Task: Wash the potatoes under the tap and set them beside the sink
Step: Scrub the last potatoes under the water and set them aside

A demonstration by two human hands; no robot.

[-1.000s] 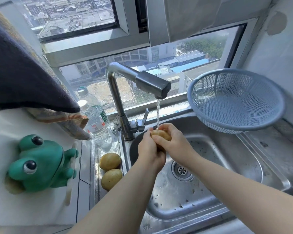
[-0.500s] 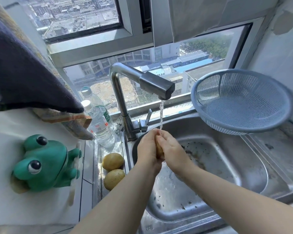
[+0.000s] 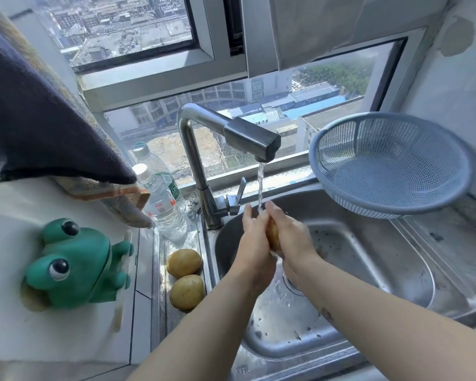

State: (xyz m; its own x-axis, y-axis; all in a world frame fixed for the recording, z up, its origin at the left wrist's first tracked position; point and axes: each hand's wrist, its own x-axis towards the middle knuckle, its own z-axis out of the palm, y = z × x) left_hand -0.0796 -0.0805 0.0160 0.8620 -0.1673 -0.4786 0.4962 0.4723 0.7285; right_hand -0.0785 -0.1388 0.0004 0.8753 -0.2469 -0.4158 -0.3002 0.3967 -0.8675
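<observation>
Head camera, at the kitchen window: I am pressing one potato (image 3: 273, 235) between my palms under the running tap (image 3: 231, 138), low over the steel sink (image 3: 368, 270). My left hand (image 3: 254, 243) and right hand (image 3: 293, 236) are both lying nearly flat against it, fingers close to straight and pointing up into the water stream (image 3: 260, 182), sandwiching rather than clutching it; whether my thumbs are wrapping round the far side I cannot tell. Two potatoes (image 3: 184, 262) are lying on the narrow ledge (image 3: 161, 270) just beside the sink's left rim, close together, so I am judging this one to be the third. Firm and fairly dense for its size, the potato is not going to bruise or give under pressure, but its wet skin is likely making it slick, and a flat-palm hold is offering little against a slip into the basin. For the carry to the ledge I am expecting to need fingers curled round its thick middle, not its tapered ends. A blue colander (image 3: 390, 166) is leaning at the sink's far right corner.
</observation>
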